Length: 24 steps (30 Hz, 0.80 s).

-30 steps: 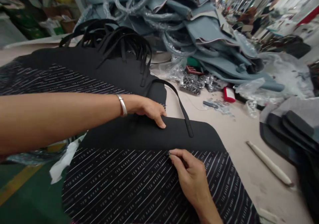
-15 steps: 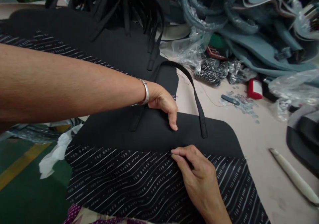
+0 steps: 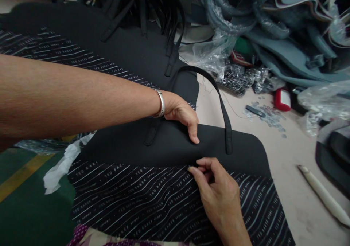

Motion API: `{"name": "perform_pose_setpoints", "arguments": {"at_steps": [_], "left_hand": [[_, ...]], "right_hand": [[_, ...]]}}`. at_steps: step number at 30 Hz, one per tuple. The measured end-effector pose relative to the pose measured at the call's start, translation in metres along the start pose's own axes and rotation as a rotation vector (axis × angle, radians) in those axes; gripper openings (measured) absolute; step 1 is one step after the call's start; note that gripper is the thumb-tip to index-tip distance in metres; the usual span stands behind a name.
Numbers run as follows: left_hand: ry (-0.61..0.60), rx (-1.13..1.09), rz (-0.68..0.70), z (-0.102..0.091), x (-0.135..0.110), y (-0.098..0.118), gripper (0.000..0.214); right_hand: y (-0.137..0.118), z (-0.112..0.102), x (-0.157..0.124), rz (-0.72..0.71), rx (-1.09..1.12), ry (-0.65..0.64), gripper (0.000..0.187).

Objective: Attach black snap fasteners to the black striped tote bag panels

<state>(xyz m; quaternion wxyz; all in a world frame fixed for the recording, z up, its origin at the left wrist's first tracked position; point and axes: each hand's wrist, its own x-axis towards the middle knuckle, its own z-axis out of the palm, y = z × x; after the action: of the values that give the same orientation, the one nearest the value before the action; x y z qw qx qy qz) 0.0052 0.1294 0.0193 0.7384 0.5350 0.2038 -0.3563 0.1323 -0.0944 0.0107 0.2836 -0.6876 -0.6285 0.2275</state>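
Note:
A black tote bag (image 3: 164,187) with white striped lettering lies flat on the table in front of me, its black strap handle (image 3: 218,96) arching over the top band. My left hand (image 3: 182,114), with a silver bracelet at the wrist, curls over the bag's top edge and grips it, fingertips pressing on the plain black band. My right hand (image 3: 216,187) rests on the striped panel just below, thumb and fingers pinched together on the bag at the seam where the band meets the stripes.
More black striped bags (image 3: 82,53) with handles are stacked behind. A heap of grey-blue bags (image 3: 287,31) and clear plastic fills the back right. Small metal parts (image 3: 237,80), a red box (image 3: 282,99) and a white stick tool (image 3: 324,196) lie on the beige table at the right.
The view has dropped and closed in on the bag. My left hand slid slightly right along the top edge. My right hand's fingers have pinched tighter at the seam.

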Motion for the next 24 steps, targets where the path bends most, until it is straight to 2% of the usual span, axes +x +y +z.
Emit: {"name": "perform_pose_setpoints", "arguments": {"at_steps": [8, 12, 14, 19, 24], "left_hand": [[-0.005, -0.009, 0.028, 0.002, 0.004, -0.001, 0.037], [0.003, -0.054, 0.001, 0.001, 0.004, -0.001, 0.035], [-0.001, -0.071, -0.018, -0.001, 0.002, -0.001, 0.032], [0.019, -0.064, -0.054, -0.004, 0.002, 0.003, 0.026], [-0.002, -0.101, -0.047, -0.005, 0.004, 0.001, 0.025]], "right_hand": [[-0.003, -0.003, 0.006, 0.012, -0.064, -0.020, 0.021], [-0.002, 0.000, 0.001, -0.138, -0.038, -0.037, 0.008], [-0.001, -0.001, -0.001, -0.193, 0.030, -0.055, 0.014], [0.001, -0.015, 0.010, -0.215, 0.129, -0.185, 0.017], [-0.008, -0.025, 0.021, -0.225, -0.051, -0.292, 0.019]]}}
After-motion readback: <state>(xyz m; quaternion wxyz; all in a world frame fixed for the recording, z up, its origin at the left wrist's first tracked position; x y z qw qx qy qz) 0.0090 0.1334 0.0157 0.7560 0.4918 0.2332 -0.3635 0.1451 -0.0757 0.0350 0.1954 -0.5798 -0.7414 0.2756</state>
